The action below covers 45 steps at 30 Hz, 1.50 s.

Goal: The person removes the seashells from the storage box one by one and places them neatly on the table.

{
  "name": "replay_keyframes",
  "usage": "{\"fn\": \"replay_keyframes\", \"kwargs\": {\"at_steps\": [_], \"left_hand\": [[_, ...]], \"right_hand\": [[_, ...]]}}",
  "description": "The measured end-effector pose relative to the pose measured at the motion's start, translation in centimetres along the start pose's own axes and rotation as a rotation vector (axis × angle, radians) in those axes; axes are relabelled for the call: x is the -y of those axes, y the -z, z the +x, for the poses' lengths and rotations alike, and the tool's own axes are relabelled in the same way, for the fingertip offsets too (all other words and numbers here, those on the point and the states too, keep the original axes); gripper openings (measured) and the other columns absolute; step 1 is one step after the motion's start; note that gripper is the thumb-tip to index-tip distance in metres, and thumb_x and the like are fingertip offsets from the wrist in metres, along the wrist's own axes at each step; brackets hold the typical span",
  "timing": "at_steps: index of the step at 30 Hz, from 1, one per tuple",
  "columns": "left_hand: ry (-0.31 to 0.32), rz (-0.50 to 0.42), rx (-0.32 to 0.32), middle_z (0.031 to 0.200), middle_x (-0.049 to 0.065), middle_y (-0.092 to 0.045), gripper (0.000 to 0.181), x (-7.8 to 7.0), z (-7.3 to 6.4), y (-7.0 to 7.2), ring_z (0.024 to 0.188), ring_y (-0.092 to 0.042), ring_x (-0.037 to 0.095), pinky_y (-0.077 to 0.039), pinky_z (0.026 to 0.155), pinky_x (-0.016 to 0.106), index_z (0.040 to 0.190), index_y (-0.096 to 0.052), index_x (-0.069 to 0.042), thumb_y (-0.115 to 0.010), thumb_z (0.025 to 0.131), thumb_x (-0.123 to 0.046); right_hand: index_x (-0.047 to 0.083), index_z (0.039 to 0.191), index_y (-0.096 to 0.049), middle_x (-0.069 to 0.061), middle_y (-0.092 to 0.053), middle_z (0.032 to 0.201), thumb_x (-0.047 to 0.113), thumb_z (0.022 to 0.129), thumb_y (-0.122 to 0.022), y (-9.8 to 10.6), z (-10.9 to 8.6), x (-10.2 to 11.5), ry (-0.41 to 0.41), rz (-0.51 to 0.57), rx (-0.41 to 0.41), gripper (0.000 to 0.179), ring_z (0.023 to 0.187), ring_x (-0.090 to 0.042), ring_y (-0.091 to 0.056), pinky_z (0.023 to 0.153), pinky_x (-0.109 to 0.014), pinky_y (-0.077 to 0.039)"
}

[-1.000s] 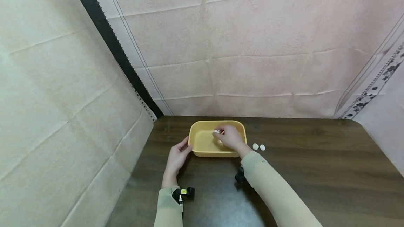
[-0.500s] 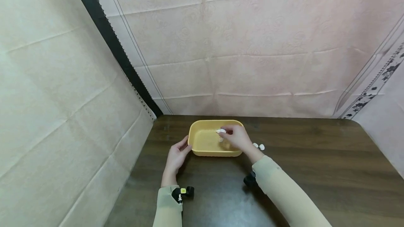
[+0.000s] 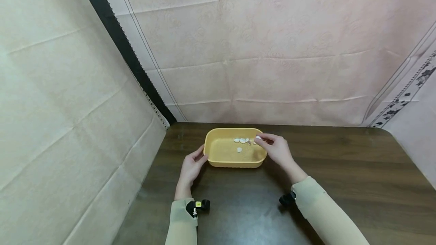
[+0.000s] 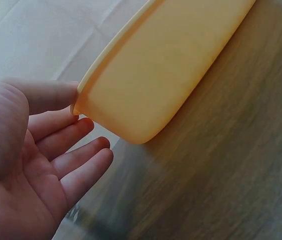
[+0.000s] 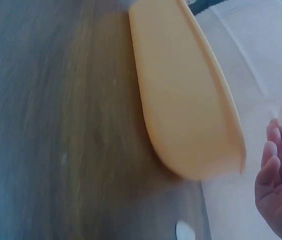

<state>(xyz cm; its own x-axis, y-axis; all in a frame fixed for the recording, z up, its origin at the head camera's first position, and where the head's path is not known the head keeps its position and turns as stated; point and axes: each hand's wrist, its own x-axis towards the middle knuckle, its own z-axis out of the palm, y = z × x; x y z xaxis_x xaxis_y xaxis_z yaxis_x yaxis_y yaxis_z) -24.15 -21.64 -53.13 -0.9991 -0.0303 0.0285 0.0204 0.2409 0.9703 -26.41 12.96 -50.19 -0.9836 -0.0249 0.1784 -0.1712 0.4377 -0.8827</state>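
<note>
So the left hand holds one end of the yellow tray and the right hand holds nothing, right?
Not quite: the right hand pinches a small white piece, as the head view shows. The left hand does hold one end of the yellow tray.

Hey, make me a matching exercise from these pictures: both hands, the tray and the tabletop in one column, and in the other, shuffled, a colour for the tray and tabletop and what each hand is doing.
Column one
1. left hand
2. right hand
3. tray
4. tabletop

Column two
A. dark brown with a wood grain
B. pinching a small white piece
C. yellow
D. gripping one end of the tray

Right pairs: 1-D, 2-B, 3-C, 4-A
</note>
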Motion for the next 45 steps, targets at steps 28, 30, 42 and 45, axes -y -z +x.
{"fn": "replay_keyframes", "kwargs": {"at_steps": [28,30,42,45], "left_hand": [[-0.003,-0.019,0.001,0.157,0.015,-0.055,0.05,0.9,0.3,0.0,0.141,-0.056,0.034,-0.051,0.111,0.043,0.153,-0.058,-0.005,-0.07,0.105,-0.01],[-0.001,-0.022,-0.001,0.157,0.015,-0.055,0.051,0.9,0.3,0.0,0.141,-0.056,0.033,-0.05,0.111,0.043,0.153,-0.058,-0.005,-0.07,0.104,-0.01],[0.026,-0.019,-0.006,0.159,0.012,-0.054,0.051,0.9,0.4,-0.1,0.143,-0.055,0.031,-0.048,0.113,0.043,0.154,-0.058,-0.008,-0.071,0.105,-0.011],[0.028,-0.024,-0.004,0.158,0.012,-0.054,0.051,0.7,0.3,-0.1,0.142,-0.055,0.031,-0.048,0.113,0.044,0.154,-0.058,-0.008,-0.071,0.105,-0.011]], "right_hand": [[0.004,0.139,-0.07,-0.016,-0.073,0.13,0.045,0.101,-0.075,7.7,-3.9,-6.2,-0.204,-0.129,0.055,0.056,0.118,-0.033,-0.066,0.092,-0.037,-0.056],[0.005,0.14,-0.071,-0.017,-0.073,0.132,0.044,0.101,-0.076,8.0,-4.0,-6.5,-0.215,-0.136,0.052,0.055,0.122,-0.035,-0.065,0.098,-0.044,-0.055],[0.004,0.134,-0.075,-0.022,-0.072,0.132,0.046,0.099,-0.076,9.2,-4.7,-7.8,-0.216,-0.321,0.081,0.055,0.128,-0.049,-0.06,0.103,-0.062,-0.052],[0.003,0.132,-0.076,-0.022,-0.073,0.129,0.046,0.099,-0.077,9.1,-4.6,-7.9,-0.204,-0.333,0.072,0.054,0.125,-0.049,-0.062,0.1,-0.061,-0.053]]}}
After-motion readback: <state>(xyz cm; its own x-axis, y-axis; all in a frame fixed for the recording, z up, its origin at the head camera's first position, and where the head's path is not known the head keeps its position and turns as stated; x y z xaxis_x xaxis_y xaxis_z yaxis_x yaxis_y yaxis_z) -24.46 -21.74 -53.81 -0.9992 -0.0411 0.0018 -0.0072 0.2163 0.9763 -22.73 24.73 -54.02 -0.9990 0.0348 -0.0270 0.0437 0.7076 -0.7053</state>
